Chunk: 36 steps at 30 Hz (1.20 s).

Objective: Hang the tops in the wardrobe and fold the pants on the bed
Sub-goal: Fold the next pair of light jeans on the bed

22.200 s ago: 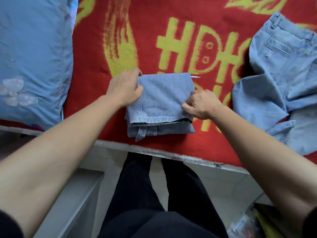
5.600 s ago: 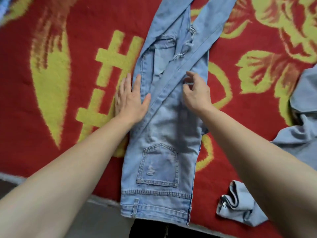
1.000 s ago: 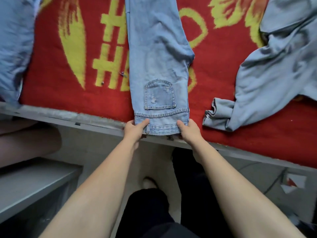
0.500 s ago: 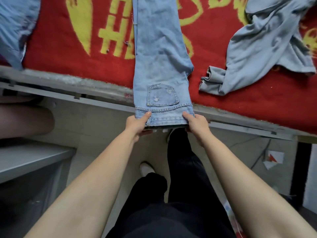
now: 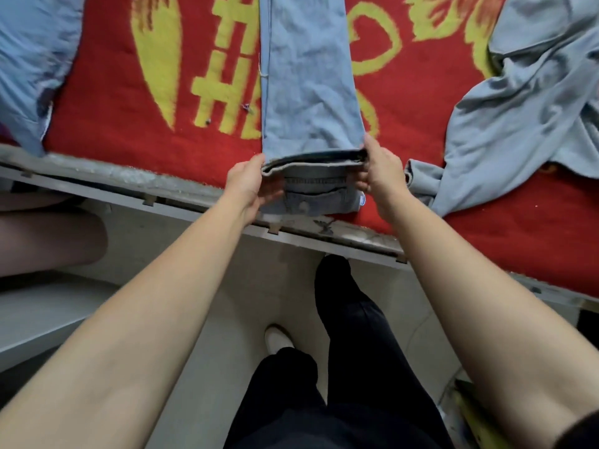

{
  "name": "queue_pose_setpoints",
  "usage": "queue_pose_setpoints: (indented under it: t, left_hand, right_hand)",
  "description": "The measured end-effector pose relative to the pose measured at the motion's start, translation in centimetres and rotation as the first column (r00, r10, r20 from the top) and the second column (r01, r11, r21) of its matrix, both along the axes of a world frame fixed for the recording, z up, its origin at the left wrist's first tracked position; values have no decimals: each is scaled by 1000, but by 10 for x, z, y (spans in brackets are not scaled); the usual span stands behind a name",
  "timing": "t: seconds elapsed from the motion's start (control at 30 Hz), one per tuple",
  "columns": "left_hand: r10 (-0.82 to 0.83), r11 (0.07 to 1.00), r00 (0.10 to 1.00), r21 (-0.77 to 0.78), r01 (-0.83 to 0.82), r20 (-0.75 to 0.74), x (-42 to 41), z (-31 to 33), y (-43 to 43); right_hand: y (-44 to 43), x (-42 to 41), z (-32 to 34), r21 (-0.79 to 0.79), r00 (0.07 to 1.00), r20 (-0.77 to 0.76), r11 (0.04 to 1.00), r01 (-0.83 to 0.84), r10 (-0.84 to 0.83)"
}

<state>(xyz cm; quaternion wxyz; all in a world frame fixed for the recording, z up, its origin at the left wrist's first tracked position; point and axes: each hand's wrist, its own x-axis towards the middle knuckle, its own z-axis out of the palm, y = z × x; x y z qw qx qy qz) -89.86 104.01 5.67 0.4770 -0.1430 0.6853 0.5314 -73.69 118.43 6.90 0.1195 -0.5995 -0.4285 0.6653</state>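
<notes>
**Jeans held at the near fold by both hands**

The light blue denim jeans are laid lengthwise on the red blanket with yellow patterns, stretched from the near bed edge towards the far side. The near end is doubled over, with waistband and pocket seen beneath the raised fold. The fold's left corner is pinched by the left hand, its right corner by the right hand. A crumpled grey-blue garment is spread just to the right, and a blue pillow is seen at far left.

Blanket bare L of jeans; garment R.
</notes>
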Motion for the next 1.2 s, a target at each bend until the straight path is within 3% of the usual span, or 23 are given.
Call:
queue_pose_setpoints:
  t: [0.1,0.17,0.2,0.23,0.3,0.37,0.43,0.5,0.57,0.67,0.77,0.9,1.0,1.07,1.13,1.2]
  left_hand:
    - [-78,997,996,1,79,-47,-29,-19,36]
    - [-298,951,935,-146,273,-194,-38,-35,48]
    - [-441,893,857,-228,389,-265,-39,-44,51]
    - [-604,794,733,-317,520,-311,-40,-53,51]
    - [-894,447,344,-523,726,-288,-35,-67,44]
    - [-984,104,-21,-666,739,-177,-26,-77,32]
    - [-971,-74,-222,-762,643,-93,-16,-84,22]
    - [-952,-114,-299,-831,545,-66,-8,-89,18]
    - [-944,-106,-324,-873,477,-62,-6,-93,18]
    - [-948,-110,-313,-868,484,-54,-7,-90,23]
    - [-964,-60,-246,-813,580,-105,-17,-67,35]
    - [-994,92,13,-742,664,-111,-38,-24,61]
    - [-999,16,-15,-693,720,-38,-56,12,85]
    - [-999,31,2,-645,764,-46,-65,35,98]
    - [-988,152,141,-582,798,-65,-76,52,106]
    - [-939,329,331,-531,781,-95,-88,62,109]
  right_hand:
    - [39,-28,-20,-37,997,2,996,-82,83]
    - [56,-33,-37,18,942,152,952,-306,299]
    - [61,-32,-45,77,851,271,871,-484,449]
    - [62,-29,-53,126,730,381,750,-649,568]
    - [57,-19,-65,181,505,510,487,-854,697]
    - [46,-6,-74,223,327,595,240,-945,734]
    - [37,3,-84,224,153,715,-16,-974,682]
    - [32,6,-92,156,3,789,-196,-968,614]
    - [29,6,-99,86,-104,833,-312,-946,544]
    - [32,3,-101,80,-112,844,-330,-941,524]
    - [49,-4,-82,131,-75,757,-264,-956,649]
    - [83,-18,-41,212,81,588,-57,-976,805]
    - [110,-33,-8,188,65,580,-56,-981,812]
    - [126,-41,10,154,51,556,-43,-987,830]
    - [141,-50,24,111,68,502,14,-994,862]
    - [156,-62,35,57,156,419,145,-988,894]
